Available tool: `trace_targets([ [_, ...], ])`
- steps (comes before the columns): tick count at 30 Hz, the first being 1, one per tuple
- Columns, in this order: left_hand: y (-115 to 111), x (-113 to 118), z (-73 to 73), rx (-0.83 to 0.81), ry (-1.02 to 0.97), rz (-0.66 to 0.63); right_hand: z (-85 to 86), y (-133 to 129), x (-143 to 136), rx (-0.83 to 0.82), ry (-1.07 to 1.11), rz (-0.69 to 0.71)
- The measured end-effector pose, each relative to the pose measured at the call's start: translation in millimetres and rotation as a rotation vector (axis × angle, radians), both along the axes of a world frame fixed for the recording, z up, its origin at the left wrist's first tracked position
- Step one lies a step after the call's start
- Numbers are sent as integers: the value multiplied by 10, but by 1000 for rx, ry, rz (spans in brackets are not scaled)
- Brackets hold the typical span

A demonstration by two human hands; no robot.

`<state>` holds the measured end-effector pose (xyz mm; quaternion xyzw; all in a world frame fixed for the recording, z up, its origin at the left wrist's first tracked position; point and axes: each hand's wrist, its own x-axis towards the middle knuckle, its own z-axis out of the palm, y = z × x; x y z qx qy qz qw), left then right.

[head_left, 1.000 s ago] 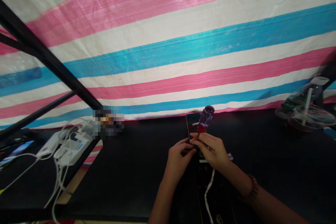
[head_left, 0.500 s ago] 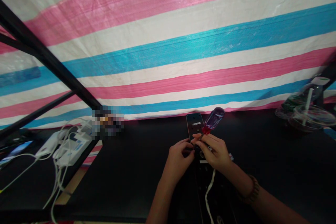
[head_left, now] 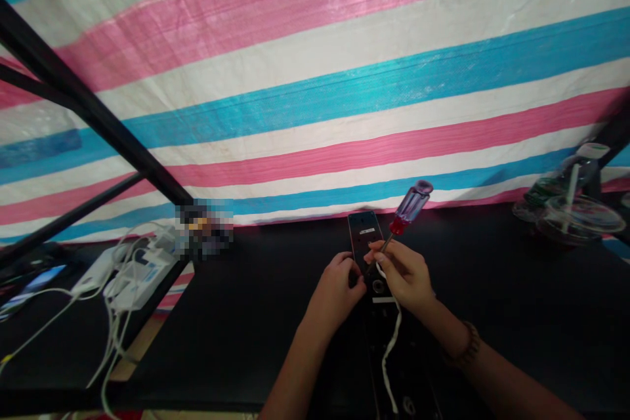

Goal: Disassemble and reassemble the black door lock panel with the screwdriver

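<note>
In my right hand (head_left: 404,274) is a screwdriver (head_left: 412,203) with a clear purple handle and a red collar, its shaft slanting down and left. Under both hands lies a long, narrow dark panel (head_left: 382,323) with white labels and a round fitting (head_left: 378,286). My left hand (head_left: 339,285) rests at the panel's left edge, fingers curled and thumb close to the screwdriver's tip; what it pinches is hidden. A white cord (head_left: 391,349) runs from beneath my right fingers down along the panel.
On the left, white power strips (head_left: 140,279) with tangled cables lie by a black metal frame (head_left: 115,134). A clear plastic cup (head_left: 581,220) and a bottle (head_left: 588,161) stand at the right. Striped sheeting (head_left: 315,125) hangs behind the black table (head_left: 246,328).
The screwdriver's handle has risen and shifted right, with more of its shaft showing. My right fingers have moved slightly up and right; the cord now reaches higher into view.
</note>
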<state>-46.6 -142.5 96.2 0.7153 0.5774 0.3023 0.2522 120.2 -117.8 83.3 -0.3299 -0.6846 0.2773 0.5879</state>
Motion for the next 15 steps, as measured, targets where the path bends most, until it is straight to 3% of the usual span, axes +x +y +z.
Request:
trace_targets([
  [7,-54,5,-74,52,-17,8,-43,13,-42,6,-6,47],
  [15,-168,32,-170,63,-247,46,36,3,-69,90,-58,50],
])
